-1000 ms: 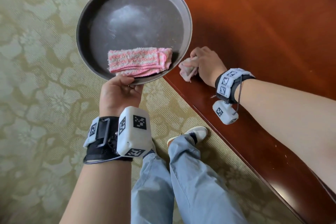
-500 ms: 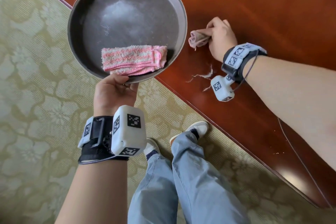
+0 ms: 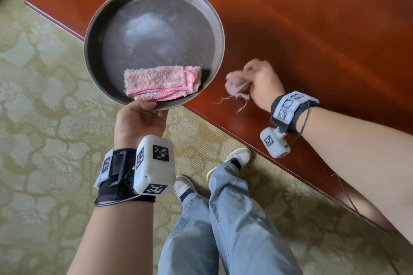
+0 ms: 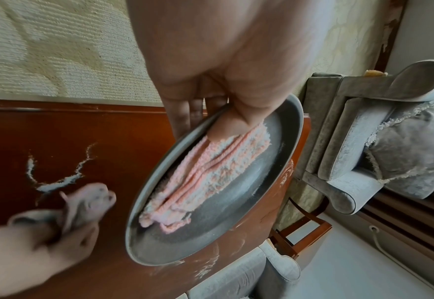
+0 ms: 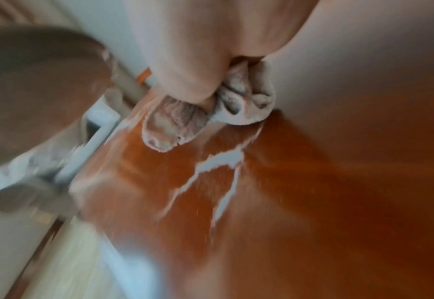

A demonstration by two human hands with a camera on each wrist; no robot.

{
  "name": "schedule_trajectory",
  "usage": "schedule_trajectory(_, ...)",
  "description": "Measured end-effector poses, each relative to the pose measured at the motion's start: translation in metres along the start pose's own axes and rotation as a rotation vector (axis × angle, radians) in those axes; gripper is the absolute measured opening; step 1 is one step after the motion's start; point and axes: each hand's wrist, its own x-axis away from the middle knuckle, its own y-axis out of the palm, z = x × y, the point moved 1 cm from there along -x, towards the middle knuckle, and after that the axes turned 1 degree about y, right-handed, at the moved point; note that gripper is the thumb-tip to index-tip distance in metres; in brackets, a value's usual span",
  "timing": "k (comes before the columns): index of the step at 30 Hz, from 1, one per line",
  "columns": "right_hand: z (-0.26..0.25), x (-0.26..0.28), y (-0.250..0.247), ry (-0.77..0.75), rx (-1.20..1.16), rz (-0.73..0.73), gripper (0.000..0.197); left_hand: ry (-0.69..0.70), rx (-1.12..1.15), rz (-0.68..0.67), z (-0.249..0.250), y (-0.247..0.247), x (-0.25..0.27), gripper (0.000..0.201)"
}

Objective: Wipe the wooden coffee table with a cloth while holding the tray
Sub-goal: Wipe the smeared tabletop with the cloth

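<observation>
Now the left hand [image 3: 139,121] pinches the near rim of the round dark tray [image 3: 105,87], thumb on the folded pink fluffy towel [image 3: 162,83]; the right hand [image 3: 260,86], fisted round a crumpled cloth [image 3: 234,86], has slid back toward 6 o'clock across the glossy wooden counter [image 3: 312,40], with pale streaks [image 3: 232,100] beside it

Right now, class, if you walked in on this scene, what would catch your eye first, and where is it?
First, the round dark tray, held by its near rim in the left hand over the table's edge, with a folded pink striped cloth lying in it. Next, the right hand gripping a bunched wiping cloth on the glossy red-brown table, beside pale streaks.
</observation>
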Motion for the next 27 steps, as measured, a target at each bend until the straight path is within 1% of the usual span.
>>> schedule_trajectory(1,0.007,-0.001,-0.006,0.060,-0.010,0.087,0.030,0.001,-0.010,-0.001,0.001,-0.001,0.000,0.029)
schedule_trajectory(3,0.024,0.002,-0.018,0.173,0.016,0.185,0.039,0.001,-0.034,0.000,0.001,-0.002,0.002,0.028)
schedule_trajectory(4,0.029,0.006,-0.021,0.241,0.034,0.207,0.039,-0.005,-0.040,0.008,0.001,-0.003,0.003,0.028)
schedule_trajectory(6,0.029,0.014,-0.015,0.307,0.060,0.223,0.040,-0.021,-0.050,0.038,0.001,-0.005,0.004,0.026)
schedule_trajectory(9,0.010,0.026,0.007,0.290,0.053,0.194,0.041,-0.041,-0.059,0.076,0.002,-0.011,0.005,0.025)
schedule_trajectory(13,-0.024,0.048,0.035,0.248,-0.075,0.131,0.034,-0.058,-0.042,0.072,0.004,-0.019,0.009,0.027)
schedule_trajectory(15,-0.033,0.054,0.040,0.180,-0.060,0.117,0.041,-0.063,-0.046,0.064,0.007,-0.022,0.012,0.026)
schedule_trajectory(16,-0.032,0.055,0.038,0.185,-0.075,0.147,0.042,-0.066,-0.048,0.063,0.009,-0.023,0.013,0.026)
schedule_trajectory(19,-0.015,0.064,0.024,0.336,-0.105,0.353,0.039,-0.070,-0.056,0.048,0.014,-0.030,0.017,0.026)
schedule_trajectory(21,0.000,0.077,0.022,0.481,-0.074,0.422,0.044,-0.068,-0.051,0.040,0.015,-0.035,0.017,0.026)
schedule_trajectory(22,0.004,0.084,0.023,0.543,-0.069,0.422,0.047,-0.073,-0.048,0.044,0.016,-0.037,0.016,0.026)
schedule_trajectory(24,0.002,0.093,0.028,0.647,-0.065,0.358,0.054,-0.084,-0.041,0.049,0.015,-0.042,0.014,0.028)
schedule_trajectory(27,-0.022,0.090,0.040,0.752,-0.051,0.258,0.065,-0.079,-0.029,0.063,0.015,-0.050,0.015,0.029)
